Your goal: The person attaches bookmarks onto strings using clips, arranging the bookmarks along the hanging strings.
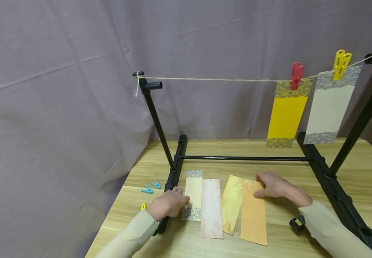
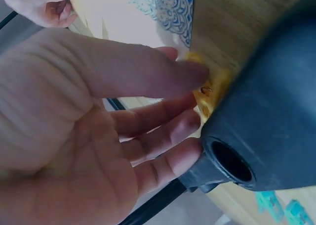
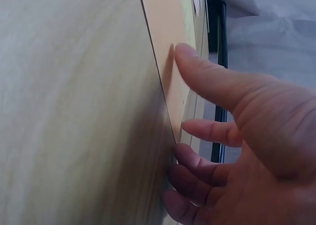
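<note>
My left hand (image 1: 168,204) is at the left side of a cream card (image 1: 193,195) with patterned ends. In the left wrist view, its thumb and fingers pinch a yellow clothespin (image 2: 205,104), partly hidden by the thumb, beside the rack's black foot (image 2: 266,111). At the top of an orange card (image 1: 253,222), my right hand (image 1: 276,186) has its fingers spread around the upper right corner. Its thumb (image 3: 186,52) lies over the card's face. Between the hands are a pale pink card (image 1: 211,209) and a yellow card (image 1: 231,204), the latter partly under the orange one.
A black rack (image 1: 156,118) carries a string (image 1: 205,79). On it hang a yellow card (image 1: 286,114) under a red clothespin (image 1: 297,75) and a white card (image 1: 329,107) under a yellow one. Blue clothespins (image 1: 147,190) and another yellow clothespin (image 1: 143,206) lie at the left.
</note>
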`<state>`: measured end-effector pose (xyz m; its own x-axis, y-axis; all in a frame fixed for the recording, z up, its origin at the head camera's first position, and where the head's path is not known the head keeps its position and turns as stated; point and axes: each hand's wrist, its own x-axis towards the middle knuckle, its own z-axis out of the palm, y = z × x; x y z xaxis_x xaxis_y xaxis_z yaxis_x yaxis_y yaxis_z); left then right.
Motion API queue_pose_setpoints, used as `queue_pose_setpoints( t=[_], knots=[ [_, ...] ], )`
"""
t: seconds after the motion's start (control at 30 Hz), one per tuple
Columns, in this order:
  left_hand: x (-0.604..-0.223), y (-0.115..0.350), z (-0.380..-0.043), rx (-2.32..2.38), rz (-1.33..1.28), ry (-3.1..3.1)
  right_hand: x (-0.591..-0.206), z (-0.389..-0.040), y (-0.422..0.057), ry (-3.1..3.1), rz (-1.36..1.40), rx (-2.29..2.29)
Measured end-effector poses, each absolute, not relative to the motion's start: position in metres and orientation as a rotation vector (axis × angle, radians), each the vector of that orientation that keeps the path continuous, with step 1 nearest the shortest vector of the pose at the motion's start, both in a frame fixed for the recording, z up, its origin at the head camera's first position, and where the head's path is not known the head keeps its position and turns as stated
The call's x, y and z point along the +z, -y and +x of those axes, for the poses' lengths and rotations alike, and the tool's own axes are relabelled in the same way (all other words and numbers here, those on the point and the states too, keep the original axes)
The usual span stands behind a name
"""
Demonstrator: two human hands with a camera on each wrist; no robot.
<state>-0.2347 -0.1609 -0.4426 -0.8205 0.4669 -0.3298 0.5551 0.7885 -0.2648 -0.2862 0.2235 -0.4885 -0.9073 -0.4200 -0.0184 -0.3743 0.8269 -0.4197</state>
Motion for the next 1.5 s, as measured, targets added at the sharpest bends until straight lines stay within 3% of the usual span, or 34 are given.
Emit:
queue_pose_setpoints(
  t=[0.6, 0.97, 1.5],
  knots=[
    [-0.459, 0.166, -0.235, -0.701, 0.879, -2.89, -0.487, -0.281, -0.226, -2.86, -0.571, -0.73],
    [-0.457, 0.166, -0.25, -0.298, 0.84, -2.889, -0.487, -0.28, -0.226, -2.821, -0.525, -0.749],
    [-0.463, 0.154, -0.249, -0.63, 0.852, -2.852, -0.491, -0.28, -0.23, -2.796, -0.526, -0.812]
  ],
)
